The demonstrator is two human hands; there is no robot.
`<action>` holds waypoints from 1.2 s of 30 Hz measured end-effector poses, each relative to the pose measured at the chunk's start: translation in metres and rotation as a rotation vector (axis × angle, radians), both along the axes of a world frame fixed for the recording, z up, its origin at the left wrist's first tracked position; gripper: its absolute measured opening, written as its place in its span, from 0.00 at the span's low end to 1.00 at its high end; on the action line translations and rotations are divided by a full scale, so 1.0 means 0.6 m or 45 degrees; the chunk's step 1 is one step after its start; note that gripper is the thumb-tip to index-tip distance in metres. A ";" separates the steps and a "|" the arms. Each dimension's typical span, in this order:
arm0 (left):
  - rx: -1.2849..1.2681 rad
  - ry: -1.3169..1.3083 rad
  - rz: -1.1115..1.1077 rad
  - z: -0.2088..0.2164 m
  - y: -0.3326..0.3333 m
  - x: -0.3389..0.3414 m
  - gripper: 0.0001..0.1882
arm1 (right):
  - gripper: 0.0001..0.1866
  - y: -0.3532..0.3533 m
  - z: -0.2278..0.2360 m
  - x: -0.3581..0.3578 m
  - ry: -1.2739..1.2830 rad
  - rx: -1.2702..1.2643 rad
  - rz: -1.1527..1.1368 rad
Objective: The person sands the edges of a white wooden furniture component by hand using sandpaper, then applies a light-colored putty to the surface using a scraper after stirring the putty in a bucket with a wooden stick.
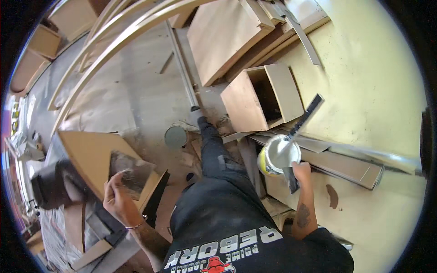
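One dark scraper (291, 180) is gripped in the right hand (301, 172) beside the white bucket (262, 162); the left hand (119, 201) curls at a grey sheet (135, 169), grip unclear. Wiping off excess should limit drips.

Obscured and Truncated Parts

From where I stand, the lower end of the long tool (307, 116) is concealed inside the bucket (262, 164). The right hand (302, 172) covers part of the dark scraper (292, 180). Fingertips of the left hand (118, 200) are blurred; their grip cannot be determined. Curved strips (136, 30) exceed the upper edge. Far-left clutter (28, 148) is too small to identify.
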State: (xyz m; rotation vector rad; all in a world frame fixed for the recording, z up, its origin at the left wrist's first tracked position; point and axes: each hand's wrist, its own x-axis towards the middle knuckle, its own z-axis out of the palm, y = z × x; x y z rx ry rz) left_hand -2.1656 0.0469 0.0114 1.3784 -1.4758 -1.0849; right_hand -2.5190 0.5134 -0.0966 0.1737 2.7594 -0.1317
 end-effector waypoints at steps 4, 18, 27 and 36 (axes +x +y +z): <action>0.431 0.350 0.173 -0.110 -0.121 -0.066 0.19 | 0.26 -0.199 0.011 -0.114 -0.092 -0.121 0.085; 0.976 1.535 0.220 -0.028 -0.338 -0.220 0.18 | 0.24 -0.622 -0.017 -0.376 -0.212 -0.420 0.674; 0.546 1.730 0.624 0.055 -0.182 -0.204 0.15 | 0.26 -0.684 0.042 -0.403 -0.360 -0.435 1.000; 0.482 1.756 1.076 0.009 -0.320 -0.125 0.05 | 0.26 -0.898 0.059 -0.314 -0.457 -0.211 1.249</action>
